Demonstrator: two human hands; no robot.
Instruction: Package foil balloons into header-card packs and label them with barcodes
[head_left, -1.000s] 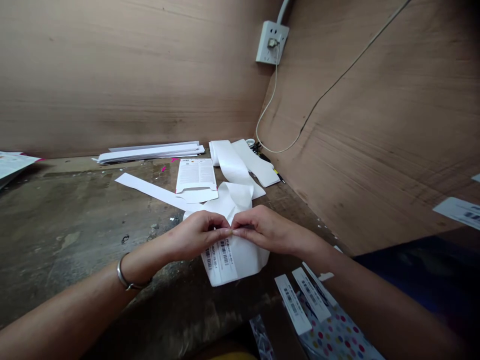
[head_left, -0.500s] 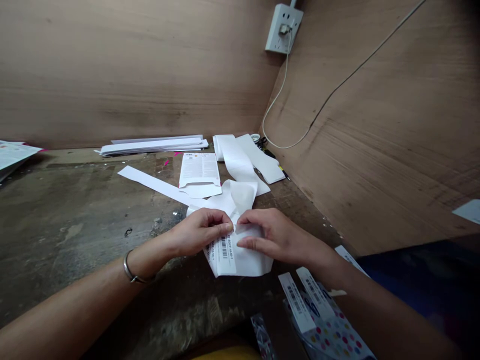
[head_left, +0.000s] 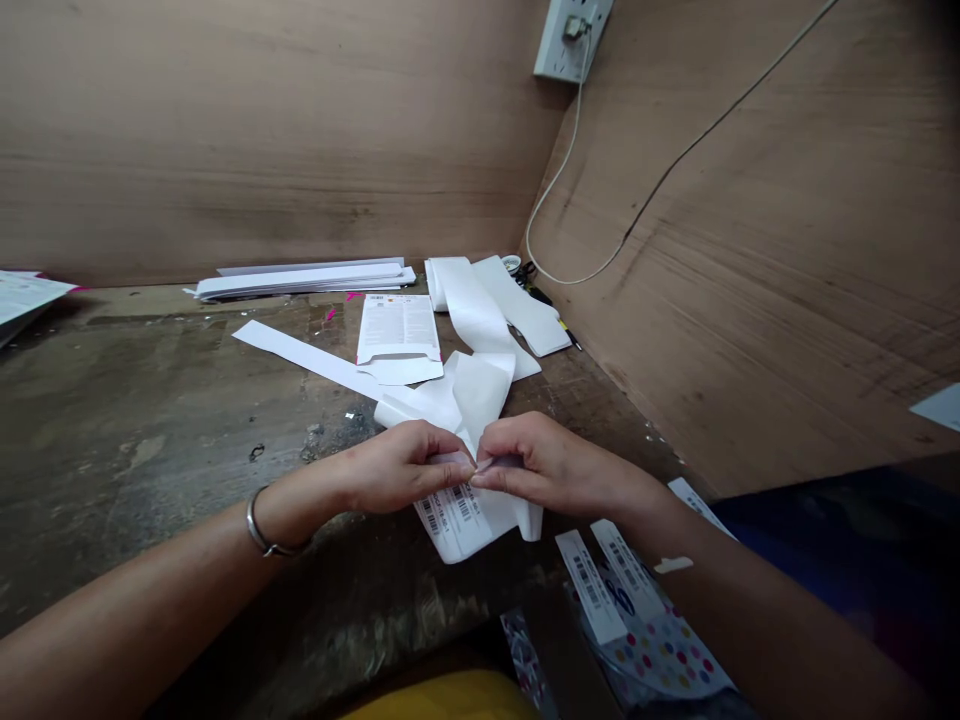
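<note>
A white strip of barcode labels (head_left: 469,530) hangs bent under both hands, its printed stickers facing up at the near end. My left hand (head_left: 409,465) pinches the strip's edge between thumb and forefinger. Close against it, my right hand (head_left: 525,460) also pinches the strip, fingertips nearly touching those of the left. The rest of the white backing strip (head_left: 480,385) trails away in loose folds toward the back of the table. Exactly what lies between the fingertips is partly hidden.
Behind the hands lies a printed white packet (head_left: 399,330) with its flap toward me. A stack of white paper strips (head_left: 300,280) rests by the back wall. Polka-dot packages with barcode labels (head_left: 592,590) are at the lower right. A cable (head_left: 660,190) runs from a wall socket (head_left: 570,45).
My right thumb and forefinger have closed together onto the strip beside my left fingertips. The near end of the strip has shifted and tilted. The camera view has dipped slightly.
</note>
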